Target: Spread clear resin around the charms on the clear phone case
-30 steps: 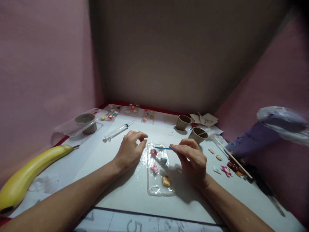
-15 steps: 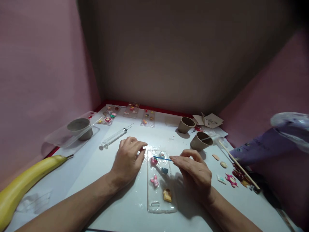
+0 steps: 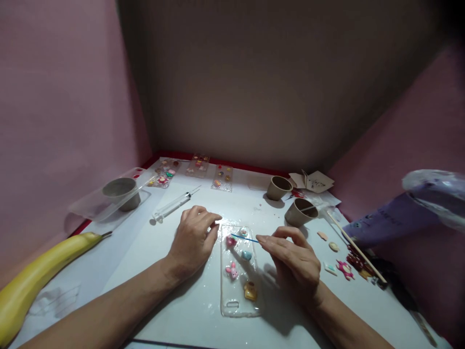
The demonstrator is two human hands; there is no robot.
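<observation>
A clear phone case [image 3: 238, 305] lies flat on the white table, with several small charms stuck on it, among them a pink rabbit charm [image 3: 231, 271], a yellow-brown charm [image 3: 250, 291] and a blue charm [image 3: 246, 255]. My right hand [image 3: 296, 259] pinches a thin blue stick [image 3: 247, 238]. The stick's far end is over the upper left of the case, by a red-pink charm [image 3: 231, 241]. Resting on the table left of the case, my left hand [image 3: 192, 240] holds nothing; its index finger reaches toward the top corner and the thumb stands apart.
To the right are loose charms [image 3: 345, 270], a wooden stick [image 3: 358, 247] and two brown cups [image 3: 279, 187]. A syringe [image 3: 172, 207], a yellow banana-shaped object [image 3: 47, 269] and a lidded container [image 3: 121, 194] lie left. Decorated cases [image 3: 222, 178] line the back.
The right hand and the blue stick have shifted very slightly. The left hand keeps its place, and the view has moved a little.
</observation>
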